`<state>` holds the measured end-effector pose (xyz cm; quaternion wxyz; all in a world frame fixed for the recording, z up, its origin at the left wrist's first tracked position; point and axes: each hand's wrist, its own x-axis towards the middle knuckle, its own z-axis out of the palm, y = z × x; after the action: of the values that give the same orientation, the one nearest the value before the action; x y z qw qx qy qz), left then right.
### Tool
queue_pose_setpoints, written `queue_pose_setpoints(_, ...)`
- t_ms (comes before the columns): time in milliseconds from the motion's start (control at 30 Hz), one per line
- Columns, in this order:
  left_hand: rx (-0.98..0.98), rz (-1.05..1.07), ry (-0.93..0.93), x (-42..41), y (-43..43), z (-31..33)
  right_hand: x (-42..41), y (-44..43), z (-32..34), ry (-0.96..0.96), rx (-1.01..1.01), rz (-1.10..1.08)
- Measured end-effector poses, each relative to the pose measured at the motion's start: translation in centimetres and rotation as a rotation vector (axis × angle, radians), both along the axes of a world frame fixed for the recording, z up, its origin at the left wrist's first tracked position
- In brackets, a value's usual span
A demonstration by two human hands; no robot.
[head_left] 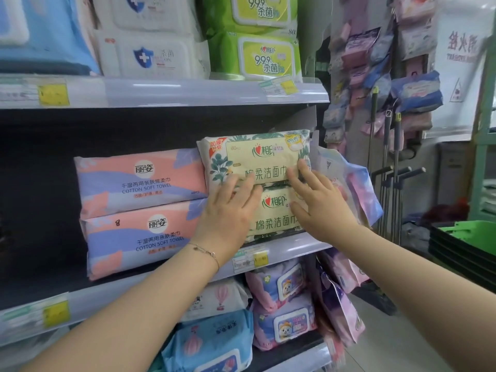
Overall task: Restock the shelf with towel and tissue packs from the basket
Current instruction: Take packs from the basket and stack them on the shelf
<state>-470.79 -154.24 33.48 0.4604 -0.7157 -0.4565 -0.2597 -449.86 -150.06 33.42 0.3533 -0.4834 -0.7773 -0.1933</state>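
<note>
Evenly and brightly lit, with soft glare along the shelf edge. Blurred and bowed toward the corners. Dark inside the shelf recess.

Left hand: held flat, palm forward, fingers spread and pointing up — a thin bracelet is worn at the wrist.
Right hand: likewise flat and open, fingers splayed upward.
Forearms: both extended forward, bare, converging toward the middle.
</note>
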Motion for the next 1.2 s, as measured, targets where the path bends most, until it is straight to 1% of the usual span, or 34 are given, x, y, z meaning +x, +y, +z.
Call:
queue_pose_setpoints(133, -0.07, 0.136, -0.012, 0.6, -0.2, 0.4, -0.1, -0.6, 0.7, -0.054, -0.055, -0.062)
queue_pose_setpoints(200, -0.104, 0.164, -0.048, 1.4, -0.6, 0.3, 0.1, -1.2, 0.9, -0.086, -0.001, -0.06)
queue_pose_setpoints(267, -0.116, 0.144, -0.063, 2.3, -0.9, 0.3, 0.3, -1.8, 0.8, -0.108, 0.09, -0.015)
queue_pose_setpoints(367, -0.113, 0.068, -0.02, 3.5, -1.4, -0.2, 1.0, -2.8, 0.1, -0.152, 0.182, 0.007)
queue_pose_setpoints(467, -0.137, -0.015, 0.012, 4.8, -1.8, -1.1, 2.2, -4.1, -0.8, -0.219, 0.191, 0.012)
queue_pose_setpoints(567, -0.232, -0.047, -0.003, 6.6, -2.3, -2.6, 3.9, -5.6, -2.1, -0.275, 0.175, -0.002)
queue_pose_setpoints(633, -0.337, -0.094, -0.028, 8.1, -2.6, -4.0, 5.1, -6.8, -3.1, -0.278, 0.136, 0.002)
queue_pose_setpoints(767, -0.534, -0.192, -0.063, 11.4, -3.3, -6.9, 8.4, -8.9, -5.5, -0.296, -0.035, -0.007)
queue_pose_setpoints(933, -0.658, -0.257, -0.021, 16.0, -4.7, -10.5, 13.0, -11.5, -8.9, -0.3, -0.238, -0.123)
queue_pose_setpoints(1067, -0.769, -0.306, -0.033, 19.8, -5.6, -13.7, 16.3, -13.6, -12.1, -0.282, -0.323, -0.168)
queue_pose_setpoints(1133, -0.82, -0.336, -0.004, 21.5, -6.1, -15.5, 17.9, -14.6, -14.3, -0.247, -0.338, -0.195)
queue_pose_setpoints(1200, -0.875, -0.361, 0.036, 23.1, -6.6, -17.4, 19.3, -15.5, -16.5, -0.216, -0.395, -0.235)
